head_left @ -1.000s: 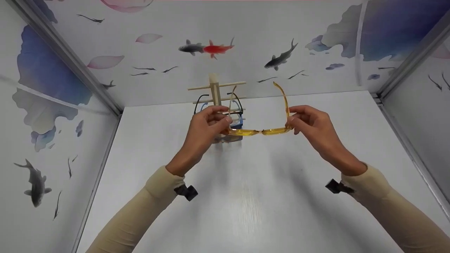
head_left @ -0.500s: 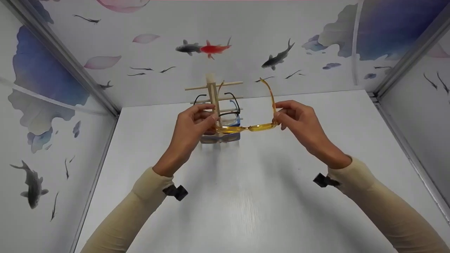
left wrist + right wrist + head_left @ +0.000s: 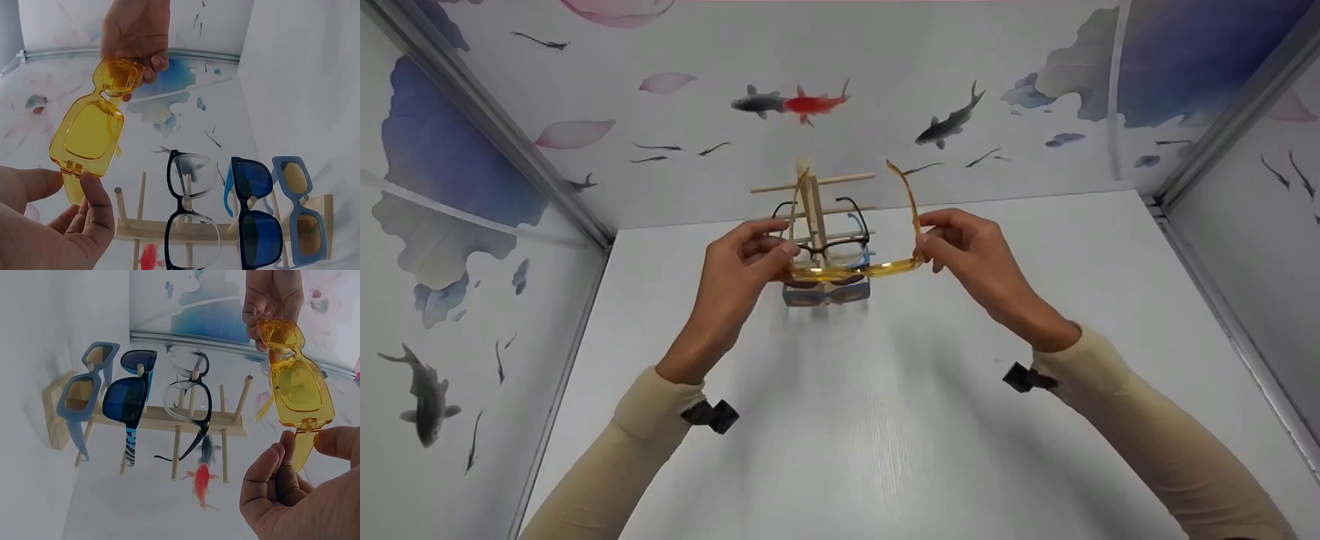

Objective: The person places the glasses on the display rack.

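Both hands hold a pair of yellow see-through sunglasses [image 3: 894, 268] in front of the upper part of a wooden glasses stand [image 3: 225, 423]. My left hand [image 3: 739, 274] pinches one hinge end between thumb and fingers. At the other hinge end, my right hand [image 3: 971, 251] has the same kind of grip. The temples are unfolded and point away from me toward the back wall. Below the top pegs, the stand carries black-and-clear glasses [image 3: 207, 410], dark sunglasses with blue lenses [image 3: 261, 244] and grey-blue sunglasses with brown lenses [image 3: 308, 239] at the bottom.
The stand is on a white tabletop [image 3: 877, 420], close to the printed back wall [image 3: 877, 45]. Side panels [image 3: 457, 247] with metal edge strips enclose the table left and right. Bare wooden pegs [image 3: 244, 396] stick out at the stand's top.
Both hands have carried the yellow sunglasses left and slightly up in the head view, from right of the stand to in front of it. The grip looks the same.
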`<control>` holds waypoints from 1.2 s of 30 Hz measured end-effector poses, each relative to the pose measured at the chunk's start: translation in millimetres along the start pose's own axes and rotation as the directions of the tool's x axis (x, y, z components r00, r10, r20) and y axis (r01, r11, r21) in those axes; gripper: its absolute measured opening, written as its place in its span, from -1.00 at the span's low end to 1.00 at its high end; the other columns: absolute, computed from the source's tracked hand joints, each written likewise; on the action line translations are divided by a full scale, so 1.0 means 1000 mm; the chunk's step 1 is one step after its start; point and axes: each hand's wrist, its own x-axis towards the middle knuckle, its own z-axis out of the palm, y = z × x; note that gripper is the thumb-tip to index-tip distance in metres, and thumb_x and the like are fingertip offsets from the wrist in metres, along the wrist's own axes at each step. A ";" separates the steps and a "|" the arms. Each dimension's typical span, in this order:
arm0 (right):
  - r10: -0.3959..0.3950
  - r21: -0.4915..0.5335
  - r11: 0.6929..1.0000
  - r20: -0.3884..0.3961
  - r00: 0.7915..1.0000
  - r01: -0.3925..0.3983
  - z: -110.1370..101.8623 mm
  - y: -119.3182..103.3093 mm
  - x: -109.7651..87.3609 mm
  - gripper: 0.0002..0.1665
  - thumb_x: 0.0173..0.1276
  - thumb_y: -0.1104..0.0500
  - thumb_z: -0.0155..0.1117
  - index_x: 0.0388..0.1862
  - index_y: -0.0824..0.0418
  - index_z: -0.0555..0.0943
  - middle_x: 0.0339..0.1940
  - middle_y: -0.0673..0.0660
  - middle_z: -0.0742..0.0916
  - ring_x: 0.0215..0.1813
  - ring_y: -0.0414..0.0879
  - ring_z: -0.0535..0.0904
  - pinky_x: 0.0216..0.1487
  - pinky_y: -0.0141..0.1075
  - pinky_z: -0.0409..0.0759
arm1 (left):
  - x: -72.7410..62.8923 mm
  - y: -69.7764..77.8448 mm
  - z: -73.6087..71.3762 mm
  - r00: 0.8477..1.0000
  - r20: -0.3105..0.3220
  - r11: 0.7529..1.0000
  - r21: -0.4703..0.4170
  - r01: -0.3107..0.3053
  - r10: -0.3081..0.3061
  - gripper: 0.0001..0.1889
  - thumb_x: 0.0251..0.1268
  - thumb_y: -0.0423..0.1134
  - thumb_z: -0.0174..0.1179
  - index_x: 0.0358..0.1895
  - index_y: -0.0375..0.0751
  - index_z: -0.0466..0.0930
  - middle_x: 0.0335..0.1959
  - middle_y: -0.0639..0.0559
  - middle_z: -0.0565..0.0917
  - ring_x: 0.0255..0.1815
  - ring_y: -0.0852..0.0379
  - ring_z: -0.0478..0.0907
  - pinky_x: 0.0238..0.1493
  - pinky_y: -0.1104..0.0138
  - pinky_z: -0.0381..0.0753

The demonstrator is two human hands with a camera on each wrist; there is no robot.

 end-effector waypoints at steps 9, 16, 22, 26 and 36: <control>0.014 0.023 1.000 0.033 0.999 -0.015 0.014 0.000 0.013 -0.59 0.67 0.23 0.24 0.37 0.40 0.63 -0.16 0.18 0.80 -0.12 -0.03 0.71 -0.10 -0.33 0.70 | 0.001 -0.004 -0.014 0.999 -0.035 1.000 0.026 0.010 -0.009 -0.58 0.65 -0.33 0.30 0.45 -0.28 0.60 0.09 -0.24 0.76 -0.04 -0.06 0.78 0.06 0.27 0.83; 0.037 0.047 0.998 0.053 0.998 -0.040 0.020 -0.001 0.026 -0.57 0.66 0.17 0.24 0.37 0.37 0.63 -0.15 0.18 0.79 -0.11 0.01 0.71 -0.09 -0.30 0.71 | 0.009 -0.009 -0.023 0.999 -0.041 1.000 -0.007 0.004 -0.004 -0.60 0.65 -0.33 0.28 0.42 -0.33 0.61 0.11 -0.33 0.74 -0.04 -0.05 0.77 0.07 0.27 0.82; 0.057 0.052 0.997 0.068 0.996 -0.061 0.028 0.001 0.036 -0.55 0.67 0.14 0.24 0.38 0.37 0.63 -0.12 0.17 0.79 -0.09 0.02 0.70 -0.08 -0.30 0.72 | 0.018 -0.017 -0.031 0.999 -0.051 1.000 0.010 0.016 -0.016 -0.62 0.66 -0.29 0.28 0.40 -0.35 0.64 0.06 -0.28 0.75 -0.06 -0.03 0.75 0.08 0.30 0.81; 0.073 0.063 0.995 0.073 0.995 -0.078 0.030 0.004 0.045 -0.55 0.68 0.14 0.23 0.38 0.36 0.63 -0.09 0.18 0.78 -0.06 0.06 0.69 -0.06 -0.27 0.73 | 0.024 -0.020 -0.035 0.998 -0.057 1.000 0.017 0.022 -0.021 -0.63 0.66 -0.28 0.29 0.38 -0.33 0.66 0.00 -0.19 0.75 -0.07 -0.03 0.75 0.07 0.30 0.82; 0.132 0.083 0.987 0.060 0.989 -0.136 0.027 0.006 0.058 -0.55 0.70 0.12 0.25 0.35 0.41 0.63 -0.06 0.19 0.76 -0.01 0.11 0.68 -0.05 -0.29 0.73 | 0.045 -0.021 -0.036 0.993 -0.026 0.994 -0.005 0.112 -0.112 -0.62 0.68 -0.25 0.26 0.40 -0.34 0.64 0.13 -0.23 0.73 0.00 -0.04 0.74 0.13 0.28 0.80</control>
